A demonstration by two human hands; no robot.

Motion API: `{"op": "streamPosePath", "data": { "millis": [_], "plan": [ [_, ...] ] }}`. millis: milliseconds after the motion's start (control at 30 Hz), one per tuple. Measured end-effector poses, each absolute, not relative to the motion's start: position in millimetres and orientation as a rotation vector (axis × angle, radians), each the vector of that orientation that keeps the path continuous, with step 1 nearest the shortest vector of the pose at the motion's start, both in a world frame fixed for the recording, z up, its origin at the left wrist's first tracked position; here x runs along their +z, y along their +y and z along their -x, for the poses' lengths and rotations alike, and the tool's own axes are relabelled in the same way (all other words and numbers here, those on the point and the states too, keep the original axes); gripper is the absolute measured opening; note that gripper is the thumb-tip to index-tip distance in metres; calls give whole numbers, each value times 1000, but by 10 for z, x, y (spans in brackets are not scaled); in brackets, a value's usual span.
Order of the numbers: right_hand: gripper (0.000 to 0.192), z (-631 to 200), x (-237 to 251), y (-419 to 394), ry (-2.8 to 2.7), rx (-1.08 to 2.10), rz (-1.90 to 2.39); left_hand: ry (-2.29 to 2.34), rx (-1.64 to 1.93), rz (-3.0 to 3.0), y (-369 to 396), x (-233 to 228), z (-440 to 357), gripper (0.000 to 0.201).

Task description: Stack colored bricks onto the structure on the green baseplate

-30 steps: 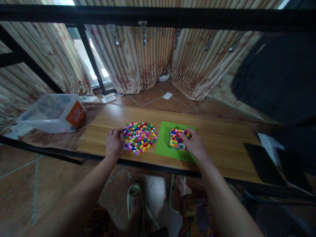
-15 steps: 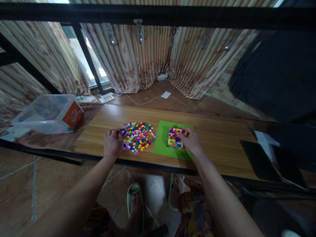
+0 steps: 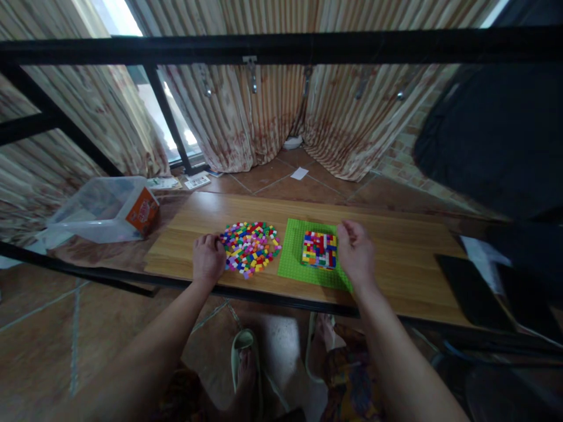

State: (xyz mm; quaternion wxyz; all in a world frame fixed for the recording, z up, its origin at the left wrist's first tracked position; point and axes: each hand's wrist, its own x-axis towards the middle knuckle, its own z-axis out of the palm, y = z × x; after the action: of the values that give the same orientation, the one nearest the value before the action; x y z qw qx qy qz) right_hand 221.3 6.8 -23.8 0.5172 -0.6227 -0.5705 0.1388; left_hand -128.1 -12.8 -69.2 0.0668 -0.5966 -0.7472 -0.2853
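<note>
My left hand [image 3: 208, 258] rests at the left edge of a loose pile of small coloured toy bricks [image 3: 250, 249], its fingers curled down. Whatever lies under those fingertips is hidden. A square block of multicoloured bricks [image 3: 319, 251], several layers high, stands on a green studded baseplate [image 3: 290, 258]. Just right of the block, apart from it, my right hand [image 3: 357, 252] hovers over the baseplate's right edge. Its fingers are bent in toward the thumb, and I cannot make out anything between them.
The wooden table [image 3: 404, 264] carries it all. To the left stands a clear plastic bin [image 3: 101, 217] with an orange label. Dark flat panels [image 3: 472, 290] lie at the right end. A black metal bar [image 3: 281, 50] crosses above the far side, before striped curtains [image 3: 259, 117].
My right hand has come off the brick block and moved right, uncovering its top. The left hand stays by the pile. The whole view has shifted slightly.
</note>
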Motion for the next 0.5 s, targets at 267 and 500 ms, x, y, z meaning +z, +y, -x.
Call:
{"op": "streamPosePath", "data": {
  "millis": [267, 500],
  "plan": [
    [20, -1596, -82, -216, -1805, 484, 1154, -2280, -885, 1776, -140, -683, 1247, 24],
    [21, -1181, -220, -323, -2239, 647, 1207, -2325, -879, 1780, -163, -653, 1227, 25]
  ]
}}
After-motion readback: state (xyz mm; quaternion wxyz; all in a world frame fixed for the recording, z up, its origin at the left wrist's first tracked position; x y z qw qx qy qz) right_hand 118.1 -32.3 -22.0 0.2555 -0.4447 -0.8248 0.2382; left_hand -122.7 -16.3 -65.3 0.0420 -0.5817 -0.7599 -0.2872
